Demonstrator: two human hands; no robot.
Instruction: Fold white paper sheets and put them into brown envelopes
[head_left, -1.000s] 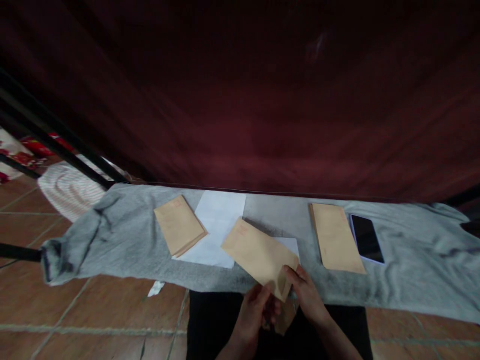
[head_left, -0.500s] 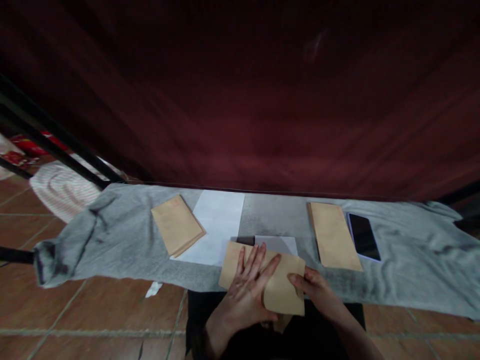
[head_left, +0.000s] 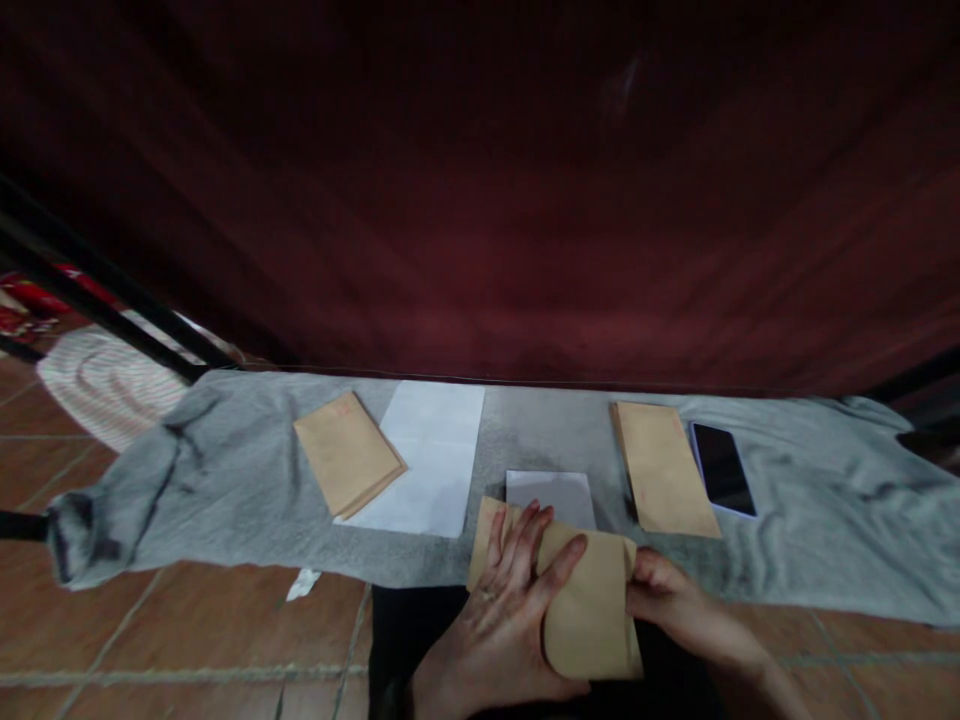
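Observation:
Over my lap, at the front edge of the grey cloth, is a brown paper envelope [head_left: 589, 610]. My left hand [head_left: 502, 610] lies across its left part, fingers spread on top and thumb along the lower edge, holding it. At the right end, my right hand [head_left: 667, 590] pinches the envelope's edge between thumb and fingers, where a narrow strip of the paper is bent up. Just beyond the envelope lies a small white paper [head_left: 551, 490], its near part covered.
A stack of brown envelopes [head_left: 349, 450] rests partly on a white sheet [head_left: 435, 450] to the left. Another brown stack [head_left: 664, 470] lies to the right, beside a phone [head_left: 722, 468]. Grey cloth [head_left: 240, 470] covers the surface; a dark red curtain [head_left: 480, 250] hangs behind.
Both hands and the envelope have shifted right and closer to me. My right hand's grip has moved from the top face to the right edge. More of the small white paper shows.

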